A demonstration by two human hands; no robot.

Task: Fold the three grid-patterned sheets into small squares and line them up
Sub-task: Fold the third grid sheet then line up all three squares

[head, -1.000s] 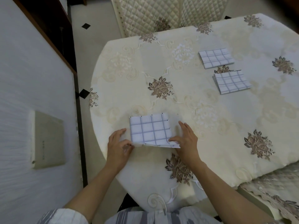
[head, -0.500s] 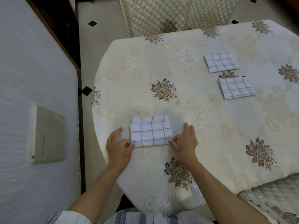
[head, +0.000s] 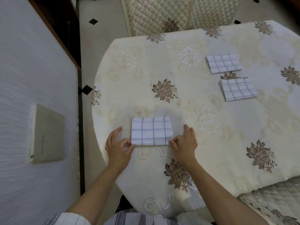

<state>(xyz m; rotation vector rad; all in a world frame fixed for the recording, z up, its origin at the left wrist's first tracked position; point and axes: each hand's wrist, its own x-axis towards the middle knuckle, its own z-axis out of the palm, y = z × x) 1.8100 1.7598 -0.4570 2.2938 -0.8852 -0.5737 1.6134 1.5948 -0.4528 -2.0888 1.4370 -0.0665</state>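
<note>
A white sheet with a grey grid (head: pixel 151 131) lies folded into a rectangle near the table's front left edge. My left hand (head: pixel 117 143) pinches its near left corner between thumb and forefinger. At the near right corner my right hand (head: pixel 185 142) pinches the sheet the same way, its other fingers stretched out flat on the cloth. Two more grid sheets, folded small, lie one behind the other at the far right: one (head: pixel 223 63) farther back, one (head: pixel 237 89) nearer me.
The round table (head: pixel 211 127) wears a cream cloth with brown flower motifs. A quilted chair back (head: pixel 178 13) stands behind it. A white wall with a beige panel (head: pixel 47 133) runs close along the left. Another patterned cloth (head: pixel 276 202) shows at bottom right.
The near edge of the sheet, lifted a second ago, has been laid forward and down, making the sheet shorter. Both hands stayed at its near corners.
</note>
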